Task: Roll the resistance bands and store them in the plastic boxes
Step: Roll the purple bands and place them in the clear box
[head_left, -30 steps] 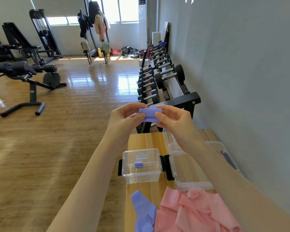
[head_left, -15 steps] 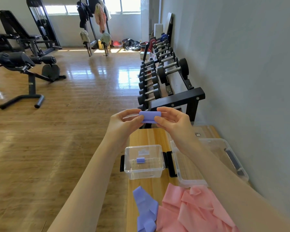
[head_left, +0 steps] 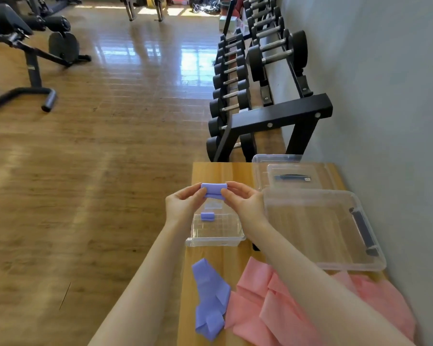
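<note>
Both hands, left hand (head_left: 183,204) and right hand (head_left: 245,203), pinch the rolled purple resistance band (head_left: 214,191), ready to be lowered into the small clear plastic box (head_left: 215,239) at the bench's left edge.

Purple rolled band (head_left: 214,190), pink bands (head_left: 265,308), clear boxes (head_left: 323,228), black dumbbells (head_left: 276,54).

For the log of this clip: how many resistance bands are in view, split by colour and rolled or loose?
Purple, rolled: 2, one held in the left hand and right hand as the held roll, one as the stored roll in the small box.
Purple, loose: 1, the purple band.
Pink, loose: the pink heap, counted as 1; it may hold more.
Total: 4.
</note>
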